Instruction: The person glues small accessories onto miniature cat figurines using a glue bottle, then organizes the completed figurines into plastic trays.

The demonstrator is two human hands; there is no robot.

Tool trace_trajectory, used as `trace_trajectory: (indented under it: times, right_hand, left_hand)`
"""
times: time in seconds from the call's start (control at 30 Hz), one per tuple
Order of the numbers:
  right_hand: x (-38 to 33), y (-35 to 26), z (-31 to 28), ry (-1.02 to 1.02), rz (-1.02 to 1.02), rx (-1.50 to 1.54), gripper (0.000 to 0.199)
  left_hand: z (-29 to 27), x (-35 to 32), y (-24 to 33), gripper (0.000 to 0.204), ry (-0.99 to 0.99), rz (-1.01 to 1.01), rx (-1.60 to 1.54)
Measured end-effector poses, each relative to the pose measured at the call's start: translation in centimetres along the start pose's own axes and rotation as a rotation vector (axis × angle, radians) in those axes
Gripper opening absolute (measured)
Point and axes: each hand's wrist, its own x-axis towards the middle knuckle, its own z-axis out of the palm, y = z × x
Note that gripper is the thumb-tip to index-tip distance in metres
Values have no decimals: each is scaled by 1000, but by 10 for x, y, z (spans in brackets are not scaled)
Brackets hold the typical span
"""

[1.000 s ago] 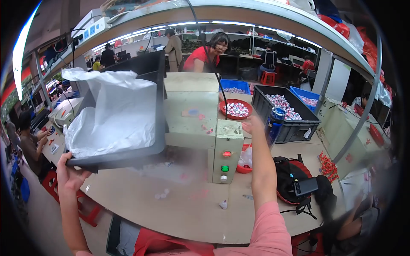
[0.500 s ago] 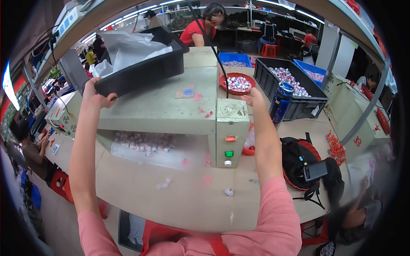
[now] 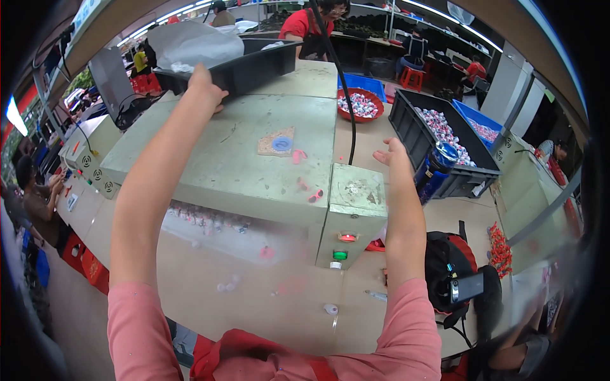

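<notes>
A black plastic bin [image 3: 254,75] lined with white plastic sheeting [image 3: 194,46] sits at the far end of the light-green machine's top [image 3: 210,143]. My left hand [image 3: 204,90] is closed on the bin's near side, its fingers partly curled against the wall. Over the gap behind the machine's control box [image 3: 357,187], my right hand [image 3: 394,152] hovers open, holding nothing. Nearest to it are the grey crate [image 3: 454,162], filled with small white-and-pink pieces, and a blue bottle [image 3: 436,170].
A red round tray [image 3: 361,105] of similar pieces stands beyond the machine. A black backpack [image 3: 445,270] and phone [image 3: 467,289] lie at right, near red parts [image 3: 499,251]. A black cable [image 3: 340,82] hangs ahead. Another person [image 3: 305,28] stands behind the machine.
The bin has moved away from me and now sits lower, farther back on the machine. My left hand has shifted right and forward along with it; my right hand stays open.
</notes>
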Motion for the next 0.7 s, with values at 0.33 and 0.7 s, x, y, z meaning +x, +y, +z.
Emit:
trace_trajectory:
  times: [0.33, 0.7]
  right_hand:
    - [1, 1, 2, -27, -19, -62, 66]
    - [-4, -16, 24, -166, -8, 14, 52]
  left_hand:
    - [28, 16, 12, 79, -429, -120, 644]
    - [-127, -83, 16, 49, -831, 569, 328]
